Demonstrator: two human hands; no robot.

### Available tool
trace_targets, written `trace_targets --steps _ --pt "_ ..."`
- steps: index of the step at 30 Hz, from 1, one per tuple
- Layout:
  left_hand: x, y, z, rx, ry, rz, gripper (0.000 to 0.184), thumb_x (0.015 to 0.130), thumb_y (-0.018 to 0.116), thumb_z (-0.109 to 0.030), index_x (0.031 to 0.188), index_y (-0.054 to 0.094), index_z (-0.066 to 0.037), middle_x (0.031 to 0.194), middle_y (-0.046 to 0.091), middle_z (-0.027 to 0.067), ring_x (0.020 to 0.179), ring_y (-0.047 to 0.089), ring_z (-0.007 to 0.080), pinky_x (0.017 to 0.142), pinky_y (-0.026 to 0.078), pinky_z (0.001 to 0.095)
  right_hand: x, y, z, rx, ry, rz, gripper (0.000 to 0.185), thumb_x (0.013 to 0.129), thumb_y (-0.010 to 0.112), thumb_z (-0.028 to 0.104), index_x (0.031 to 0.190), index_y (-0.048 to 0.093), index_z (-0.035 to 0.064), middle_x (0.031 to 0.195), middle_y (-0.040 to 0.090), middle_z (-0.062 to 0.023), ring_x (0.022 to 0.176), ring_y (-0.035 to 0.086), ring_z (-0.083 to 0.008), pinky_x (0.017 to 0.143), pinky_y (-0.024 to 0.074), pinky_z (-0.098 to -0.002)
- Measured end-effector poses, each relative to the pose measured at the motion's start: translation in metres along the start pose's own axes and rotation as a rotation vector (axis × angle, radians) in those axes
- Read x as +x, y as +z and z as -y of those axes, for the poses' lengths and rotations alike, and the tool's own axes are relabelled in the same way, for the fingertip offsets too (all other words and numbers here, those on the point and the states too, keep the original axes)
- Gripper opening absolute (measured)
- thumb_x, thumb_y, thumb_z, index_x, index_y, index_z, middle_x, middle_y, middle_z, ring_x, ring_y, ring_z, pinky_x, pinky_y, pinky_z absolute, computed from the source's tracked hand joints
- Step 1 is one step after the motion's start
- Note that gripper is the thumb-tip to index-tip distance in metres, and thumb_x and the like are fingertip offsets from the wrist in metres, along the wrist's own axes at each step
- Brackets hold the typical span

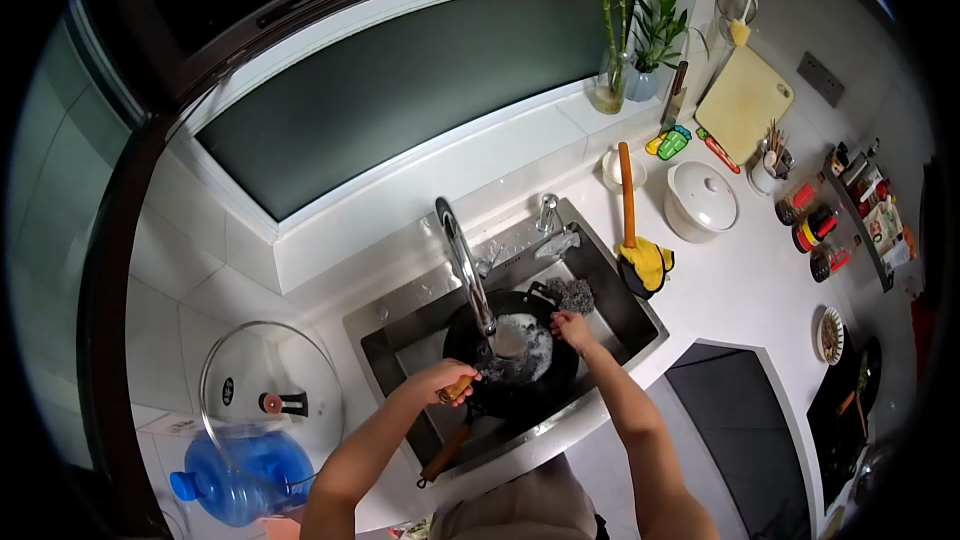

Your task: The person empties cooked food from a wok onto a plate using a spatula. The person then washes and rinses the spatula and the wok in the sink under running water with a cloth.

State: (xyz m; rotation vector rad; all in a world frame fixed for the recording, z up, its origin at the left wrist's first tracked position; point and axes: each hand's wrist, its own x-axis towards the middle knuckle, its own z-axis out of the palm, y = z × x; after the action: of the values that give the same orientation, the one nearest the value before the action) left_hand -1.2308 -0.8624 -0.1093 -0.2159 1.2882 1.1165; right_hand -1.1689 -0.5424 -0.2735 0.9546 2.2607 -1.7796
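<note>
A dark wok (467,338) sits in the steel sink (632,302) with foamy water (540,348) in it. My left hand (440,380) is closed around a short wooden handle (457,389) over the wok's left side; what the handle belongs to is not clear. A greyish rounded shape shows under the faucet spout (487,325). My right hand (572,330) is at the wok's right rim, fingers curled together, and anything in them is hidden. Just beyond it are the wok's small side handle (543,292) and a steel wool scourer (572,296). The wok's long wooden handle (443,455) points toward me.
Left of the sink are a glass lid (270,370) and a blue water bottle (250,475). On the right counter stand a white lidded pot (702,200) and a wooden-handled yellow scrubber (646,266). A cutting board (744,105) leans on the wall.
</note>
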Motion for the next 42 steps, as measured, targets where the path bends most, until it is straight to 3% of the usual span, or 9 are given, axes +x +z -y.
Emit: trace_targets --steps 8,11,17,21,25,29,34,39,42 --pt "-0.042 -0.003 0.047 0.021 0.09 0.016 0.025 0.093 0.048 -0.021 0.104 0.056 0.0 0.065 0.055 0.0091 0.042 0.05 0.0168 0.039 0.04 0.0302 -0.059 0.083 -0.033 0.395 0.303 0.101 0.033 0.095 0.05 0.024 0.119 0.051 0.0015 0.097 0.063 -0.0129 0.078 0.064 -0.0218 0.064 0.0553 -0.0332" --pt "-0.055 -0.003 0.06 0.006 0.082 0.026 0.027 0.092 0.049 -0.023 0.106 0.057 -0.002 0.065 0.055 0.0079 0.04 0.049 0.0157 0.038 0.039 0.029 -0.081 0.109 -0.017 0.596 0.364 0.03 0.053 0.078 0.075 0.024 0.119 0.049 0.0045 0.103 0.06 -0.0119 0.085 0.063 -0.0214 0.068 0.0551 -0.0331" --pt "-0.09 -0.005 0.072 0.101 0.113 0.054 0.032 0.092 0.049 -0.023 0.116 0.057 -0.004 0.062 0.053 0.0061 0.04 0.048 0.0139 0.036 0.036 0.0271 -0.055 0.142 -0.031 0.397 0.203 -0.038 0.057 0.067 0.084 0.022 0.111 0.052 0.0048 0.093 0.063 -0.0088 0.077 0.063 -0.0207 0.066 0.0517 -0.03" --pt "-0.104 -0.006 0.076 0.068 0.122 -0.008 0.033 0.092 0.051 -0.025 0.117 0.056 -0.005 0.065 0.054 0.0069 0.04 0.047 0.0133 0.035 0.034 0.0261 -0.064 0.133 0.011 -0.163 -0.027 -0.241 0.036 0.076 0.075 0.034 0.087 0.068 0.0002 0.07 0.064 -0.0025 0.065 0.06 -0.0151 0.063 0.0487 -0.0303" --pt "-0.107 -0.011 0.075 0.18 0.17 -0.025 0.035 0.092 0.052 -0.025 0.12 0.055 -0.006 0.063 0.052 0.0051 0.04 0.044 0.0115 0.036 0.033 0.0249 -0.058 0.132 0.019 0.038 -0.082 -0.024 0.04 0.084 0.064 0.041 0.086 0.07 0.0012 0.073 0.067 -0.0128 0.071 0.063 -0.0188 0.069 0.0485 -0.0333" --pt "-0.105 -0.015 0.081 0.213 0.138 -0.01 0.036 0.091 0.054 -0.027 0.122 0.055 -0.008 0.061 0.05 0.0017 0.041 0.043 0.0091 0.037 0.034 0.0234 -0.058 0.115 0.027 0.195 -0.156 0.132 0.029 0.088 0.062 0.03 0.083 0.07 0.0029 0.064 0.06 -0.001 0.062 0.053 -0.0102 0.063 0.0457 -0.028" --pt "-0.1 -0.008 0.078 0.204 0.189 0.016 0.036 0.092 0.054 -0.028 0.123 0.055 -0.009 0.061 0.05 0.0001 0.043 0.044 0.0077 0.038 0.034 0.0225 -0.061 0.116 0.041 -0.247 -0.176 -0.22 0.028 0.089 0.061 0.028 0.091 0.07 0.0011 0.073 0.065 0.0002 0.066 0.058 -0.0119 0.065 0.0467 -0.0284" --pt "-0.101 -0.011 0.082 0.231 0.204 -0.01 0.038 0.092 0.053 -0.028 0.124 0.054 -0.009 0.061 0.049 0.0008 0.042 0.044 0.0084 0.038 0.035 0.0229 -0.065 0.11 0.043 0.521 -0.067 0.213 0.022 0.089 0.062 0.02 0.092 0.069 0.0 0.078 0.067 -0.0004 0.07 0.061 -0.0129 0.068 0.0479 -0.0282" --pt "-0.098 -0.011 0.085 0.199 0.212 -0.031 0.041 0.092 0.053 -0.028 0.127 0.05 -0.006 0.061 0.05 0.0019 0.042 0.044 0.0095 0.038 0.035 0.0235 -0.061 0.108 0.038 0.512 -0.099 0.216 0.019 0.087 0.064 0.018 0.09 0.069 0.0001 0.076 0.066 0.0009 0.069 0.059 -0.0117 0.067 0.0463 -0.0252"
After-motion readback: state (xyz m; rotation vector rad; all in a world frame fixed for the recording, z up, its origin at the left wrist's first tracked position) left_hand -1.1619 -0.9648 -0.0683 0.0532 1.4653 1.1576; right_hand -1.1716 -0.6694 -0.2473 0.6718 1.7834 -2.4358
